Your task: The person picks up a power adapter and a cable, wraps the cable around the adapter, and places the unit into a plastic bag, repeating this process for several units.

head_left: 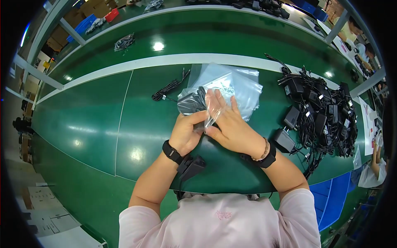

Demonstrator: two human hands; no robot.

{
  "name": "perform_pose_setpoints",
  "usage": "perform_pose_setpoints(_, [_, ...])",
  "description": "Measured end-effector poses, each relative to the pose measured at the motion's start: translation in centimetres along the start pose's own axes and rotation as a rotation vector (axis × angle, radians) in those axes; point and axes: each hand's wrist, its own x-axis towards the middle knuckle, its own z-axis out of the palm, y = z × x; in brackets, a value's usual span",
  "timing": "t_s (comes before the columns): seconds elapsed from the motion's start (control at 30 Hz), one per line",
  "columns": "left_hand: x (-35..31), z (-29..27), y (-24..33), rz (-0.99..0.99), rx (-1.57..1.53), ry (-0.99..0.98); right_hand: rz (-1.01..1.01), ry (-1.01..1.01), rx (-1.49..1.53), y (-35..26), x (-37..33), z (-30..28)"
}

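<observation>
A clear plastic bag (182, 94) with a black power adapter (189, 103) and its coiled cable inside lies in front of me, over the near left part of a stack of clear bags (244, 93). My left hand (187, 131) grips the bag's near edge, its thumb lying across the plastic. My right hand (231, 126) rests on the bag's right side with fingers stretched out flat, pressing the loose plastic. Just left of the bag, a coiled black cable (167, 89) lies on the green table (153, 118).
Heaped black adapters with cables (320, 113) cover the table's right side. Beyond a white ledge (165, 60), a bagged item (125, 42) lies on a green surface. A blue bin (333, 198) stands below the right edge. Other people (374, 165) sit at far right.
</observation>
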Motion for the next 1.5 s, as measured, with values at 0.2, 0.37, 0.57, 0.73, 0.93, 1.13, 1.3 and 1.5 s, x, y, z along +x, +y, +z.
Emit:
perform_pose_setpoints(0.2, [0.6,-1.0,1.5,0.13,-0.238,0.083,-0.003,0.335,0.709,0.6,0.1,-2.8])
perform_pose_setpoints(0.37, [0.0,0.1,-0.4,0.207,-0.122,0.119,0.01,0.388,0.343,-1.5,0.3,-0.9])
perform_pose_setpoints(0.57, [-0.3,0.5,0.1,0.196,-0.255,0.089,0.08,0.417,0.376,1.0,-0.3,-1.5])
perform_pose_setpoints(0.73, [-0.7,1.0,0.7,0.2,-0.283,0.004,-0.063,0.602,0.678,-0.2,0.1,-2.7])
perform_pose_setpoints(0.93, [-1.2,1.4,-0.4,0.31,-0.213,-0.013,0.33,0.464,1.346,-2.6,0.8,1.7])
perform_pose_setpoints(1.13, [-1.2,2.4,-1.2,0.335,0.07,-0.037,0.435,0.352,1.589,-2.9,1.2,0.5])
perform_pose_setpoints(1.3, [-1.5,3.5,0.4,0.572,0.179,0.022,0.398,0.417,1.109,-1.6,0.5,-2.2])
perform_pose_setpoints(1.5, [-1.5,2.4,1.6,0.381,0.458,-0.03,0.152,0.403,0.42,-1.6,-0.2,-1.3])
